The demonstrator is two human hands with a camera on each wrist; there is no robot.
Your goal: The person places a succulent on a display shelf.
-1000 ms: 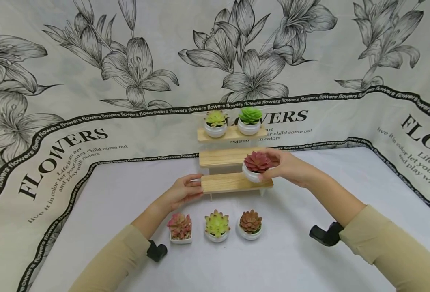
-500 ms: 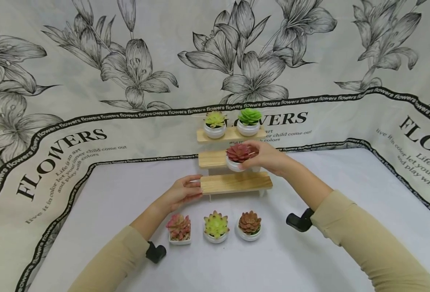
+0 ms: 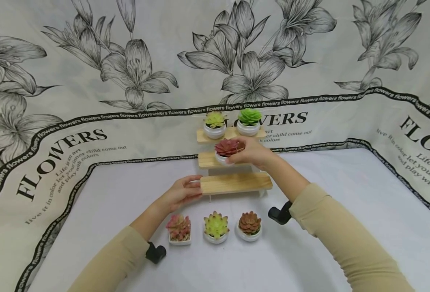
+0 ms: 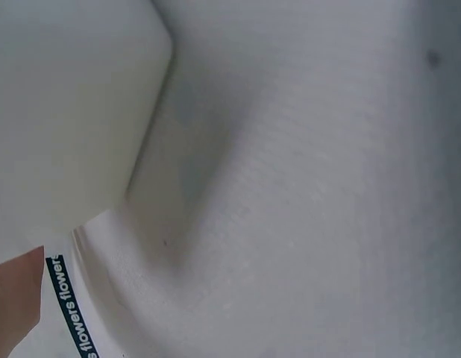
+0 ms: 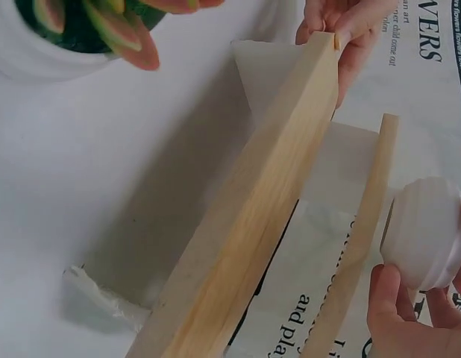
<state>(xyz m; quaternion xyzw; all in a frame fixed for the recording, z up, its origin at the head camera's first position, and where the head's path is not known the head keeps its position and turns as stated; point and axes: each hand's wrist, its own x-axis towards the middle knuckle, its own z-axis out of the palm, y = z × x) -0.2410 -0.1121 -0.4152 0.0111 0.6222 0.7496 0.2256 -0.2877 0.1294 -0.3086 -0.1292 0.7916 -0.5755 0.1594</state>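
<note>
My right hand (image 3: 253, 151) grips a dark red succulent (image 3: 225, 147) by its white pot, over the middle tier of a wooden three-tier stand (image 3: 236, 183). In the right wrist view the white pot (image 5: 424, 233) is close to the board's face; whether it touches I cannot tell. With thumb and fingers, my left hand (image 3: 180, 193) pinches the left end of the lowest board. On the top tier sit a yellow-green succulent (image 3: 215, 120) and a bright green succulent (image 3: 249, 117). The left wrist view shows mostly white surfaces and a bit of skin.
In front of the stand, a row holds a pink succulent (image 3: 179, 228) in a square pot, a lime succulent (image 3: 216, 225) and a brown succulent (image 3: 249, 223). Behind the stand hangs a flower-printed cloth (image 3: 145, 134). White cloth (image 3: 215, 267) covers the table.
My right hand has carried the red succulent left and back, from over the lowest board to over the left part of the middle one. The left hand has kept its place.
</note>
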